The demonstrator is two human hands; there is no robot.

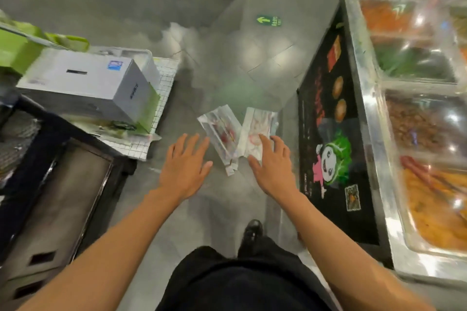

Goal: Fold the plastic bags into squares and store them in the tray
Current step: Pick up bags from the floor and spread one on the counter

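Note:
A white plastic bag with red print [223, 134] hangs in front of me over the grey floor, folded into two long strips that meet in a V at the bottom. My right hand [273, 166] has its fingers spread over the right strip [257, 124] and touches its lower end. My left hand [185, 161] is spread flat just left of the left strip, apart from it or barely at its edge. No storage tray can be told apart in this view.
A steel food counter [366, 108] with film-covered trays of food runs along the right, its black front panel [328, 146] carrying a cartoon. At left are a grey box [83, 83], a white wire rack [161, 98] and a dark cart [50, 184]. My shoe [251, 232] is on the floor.

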